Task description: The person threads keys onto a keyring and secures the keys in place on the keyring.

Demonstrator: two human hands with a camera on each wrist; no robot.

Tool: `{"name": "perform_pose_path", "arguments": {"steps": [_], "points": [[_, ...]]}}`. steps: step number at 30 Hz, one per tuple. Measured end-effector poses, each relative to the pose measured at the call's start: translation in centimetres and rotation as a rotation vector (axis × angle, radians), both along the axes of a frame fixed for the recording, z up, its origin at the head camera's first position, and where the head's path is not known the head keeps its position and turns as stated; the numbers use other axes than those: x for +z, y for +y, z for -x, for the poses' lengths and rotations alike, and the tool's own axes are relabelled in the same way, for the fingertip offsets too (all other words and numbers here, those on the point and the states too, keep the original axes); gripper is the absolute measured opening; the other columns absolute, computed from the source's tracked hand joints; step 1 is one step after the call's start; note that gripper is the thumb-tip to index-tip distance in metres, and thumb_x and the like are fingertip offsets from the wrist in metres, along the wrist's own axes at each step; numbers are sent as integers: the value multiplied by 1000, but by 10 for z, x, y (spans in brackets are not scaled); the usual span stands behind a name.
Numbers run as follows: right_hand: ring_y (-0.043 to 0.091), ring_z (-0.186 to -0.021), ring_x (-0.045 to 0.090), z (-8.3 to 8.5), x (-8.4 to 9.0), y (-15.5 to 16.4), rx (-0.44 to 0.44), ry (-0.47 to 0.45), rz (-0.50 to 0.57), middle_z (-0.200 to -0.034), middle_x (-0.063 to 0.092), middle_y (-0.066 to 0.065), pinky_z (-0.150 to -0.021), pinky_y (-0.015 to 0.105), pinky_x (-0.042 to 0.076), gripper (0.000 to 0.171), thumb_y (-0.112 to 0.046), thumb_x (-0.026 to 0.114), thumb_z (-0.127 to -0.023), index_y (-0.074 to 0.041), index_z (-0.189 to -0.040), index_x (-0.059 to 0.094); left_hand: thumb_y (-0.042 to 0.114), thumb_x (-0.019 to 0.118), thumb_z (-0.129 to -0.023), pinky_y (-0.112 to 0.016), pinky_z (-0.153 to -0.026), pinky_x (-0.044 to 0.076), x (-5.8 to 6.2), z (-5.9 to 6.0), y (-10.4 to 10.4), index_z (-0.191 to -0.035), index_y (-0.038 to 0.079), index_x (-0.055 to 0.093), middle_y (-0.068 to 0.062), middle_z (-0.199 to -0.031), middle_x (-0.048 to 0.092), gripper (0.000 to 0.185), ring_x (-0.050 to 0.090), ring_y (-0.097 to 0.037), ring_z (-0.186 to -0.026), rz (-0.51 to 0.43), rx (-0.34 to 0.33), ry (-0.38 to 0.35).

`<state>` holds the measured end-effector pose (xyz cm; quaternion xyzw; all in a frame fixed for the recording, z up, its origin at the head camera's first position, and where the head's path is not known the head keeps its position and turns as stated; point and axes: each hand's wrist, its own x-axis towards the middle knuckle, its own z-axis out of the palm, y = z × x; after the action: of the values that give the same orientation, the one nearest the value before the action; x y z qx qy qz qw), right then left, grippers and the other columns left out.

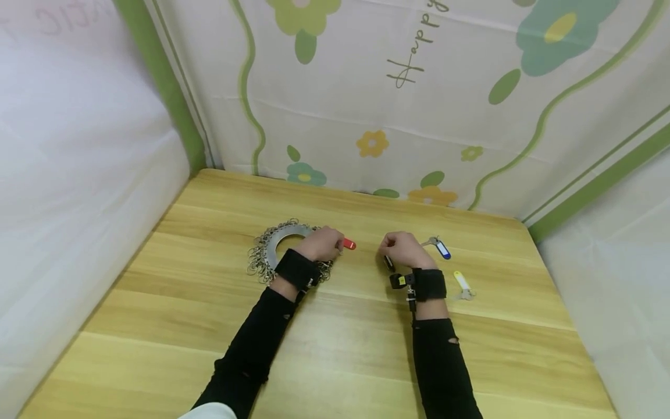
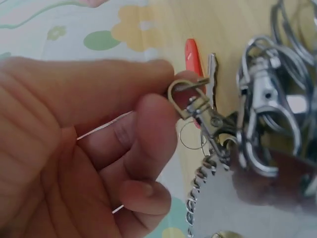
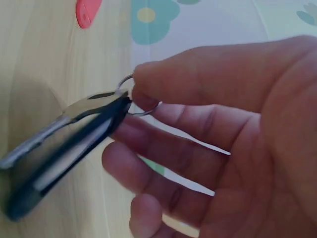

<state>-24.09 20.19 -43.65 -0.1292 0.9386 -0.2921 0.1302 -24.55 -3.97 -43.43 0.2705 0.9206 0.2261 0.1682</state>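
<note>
My left hand [image 1: 323, 243] is over the right side of a flat grey metal ring [image 1: 273, 247] fringed with small metal clasps and loops. Up close in the left wrist view, its thumb and index finger pinch the end loop of a swivel snap hook [image 2: 210, 121]. A key [image 2: 213, 74] with a red tag [image 1: 349, 244] lies just beyond those fingertips. My right hand [image 1: 404, 249] pinches a thin key ring [image 3: 126, 82] between thumb and index finger. From this ring hang a key [image 3: 37, 136] and a black tag [image 3: 64, 158], slightly blurred.
On the wooden table [image 1: 335, 349], a key with a blue tag [image 1: 442, 249] lies right of my right hand. Nearer me is a key with a yellow tag [image 1: 460, 280]. A flower-printed cloth [image 1: 324, 116] hangs behind the table; white cloth walls [image 1: 89, 174] flank it.
</note>
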Motion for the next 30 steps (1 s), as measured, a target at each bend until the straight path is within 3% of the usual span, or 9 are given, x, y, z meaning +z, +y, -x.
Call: {"name": "perform_pose_path", "arguments": {"steps": [6,10,14,17,20,23,26,30], "points": [[20,-65,54,2,-10,-13,-31,-14,125,-83,64,8,-59,32,44,15,-18,61,-92,-4,-89,67,5,53,-95,-26,-58,39,-4,-1,0,-100,5,64,-2,-80,58,13,48,-15,-61,-2,8,33],[20,-56,49,6,-19,-22,-9,-51,209,-77,63,12,-53,31,40,20,-19,59,-93,-1,-85,64,3,53,-94,-25,-59,37,-5,1,2,-91,5,69,-1,-74,57,16,45,-13,-58,5,0,70],[22,-65,56,7,-22,-26,-6,-66,257,-91,68,9,-53,30,37,21,-16,56,-95,-2,-80,59,3,52,-94,-24,-56,33,-3,2,5,-87,2,68,-2,-67,52,17,38,-12,-53,13,-7,66],[24,-75,60,7,-23,-28,-7,-86,310,-102,69,8,-54,30,35,22,-14,52,-96,-3,-78,55,1,53,-94,-24,-56,34,-1,2,7,-91,2,68,-4,-71,56,15,40,-12,-54,14,-6,68],[24,-71,59,8,-24,-30,5,-101,357,-96,69,7,-54,30,35,22,-14,49,-97,-3,-79,53,-1,52,-93,-25,-58,36,1,3,7,-93,2,68,-5,-76,59,16,43,-14,-56,9,2,93],[23,-59,48,9,-26,-32,10,-107,366,-85,64,7,-54,31,34,20,-14,48,-97,-5,-80,54,-2,53,-92,-26,-60,36,0,3,7,-91,4,67,-3,-74,57,15,43,-14,-58,6,0,117],[21,-55,39,8,-27,-33,15,-116,333,-78,56,10,-52,31,35,19,-15,48,-98,-7,-83,57,-3,55,-90,-26,-59,32,-1,3,5,-78,6,62,0,-66,45,17,35,-13,-57,15,-15,103],[19,-56,42,9,-28,-36,13,-116,289,-76,55,9,-51,31,37,18,-17,50,-98,-6,-89,62,-4,57,-88,-26,-58,30,-1,3,2,-66,11,52,1,-62,39,27,31,-12,-56,8,-16,101]]}}
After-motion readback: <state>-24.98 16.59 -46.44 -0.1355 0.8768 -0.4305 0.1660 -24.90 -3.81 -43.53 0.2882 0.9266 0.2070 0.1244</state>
